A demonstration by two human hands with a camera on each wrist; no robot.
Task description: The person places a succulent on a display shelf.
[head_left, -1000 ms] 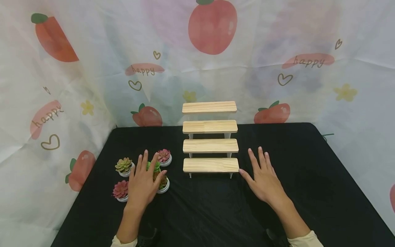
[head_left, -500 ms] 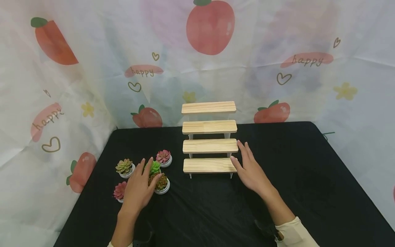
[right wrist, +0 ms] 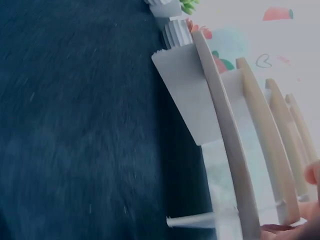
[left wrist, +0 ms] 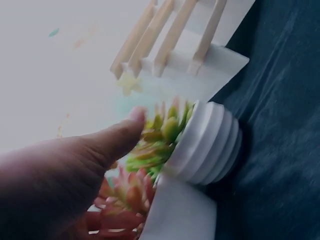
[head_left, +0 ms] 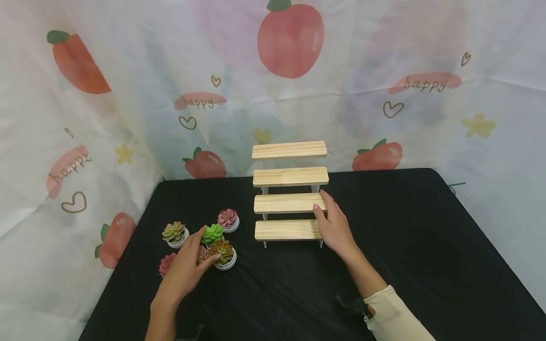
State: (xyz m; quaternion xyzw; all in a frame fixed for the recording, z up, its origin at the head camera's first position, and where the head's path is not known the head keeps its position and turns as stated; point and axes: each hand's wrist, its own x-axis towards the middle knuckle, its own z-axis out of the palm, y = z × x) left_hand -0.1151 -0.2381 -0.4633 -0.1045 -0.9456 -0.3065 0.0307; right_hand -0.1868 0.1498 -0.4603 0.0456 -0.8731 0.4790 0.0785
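Note:
Several small potted succulents stand at the left of the table. My left hand hovers among them with its fingers spread. Its thumb is beside the brown-green succulent, and its fingertips are near the bright green succulent. A pink succulent shows between thumb and fingers; in the left wrist view a reddish succulent lies under the hand. My right hand is at the right end of a stepped wooden shelf, with its thumb and fingers loosely extended around the lower tiers. Firm contact is unclear.
A pink succulent and an olive succulent stand farther back; another pink succulent is partly covered by the left hand. Black cloth covers the table. A fruit-print curtain hangs behind and at the sides.
My right hand has moved left from beside the shelf to its right end. My left hand has drawn slightly nearer and lower, its fingers bending a little over the succulents. The shelf stays put.

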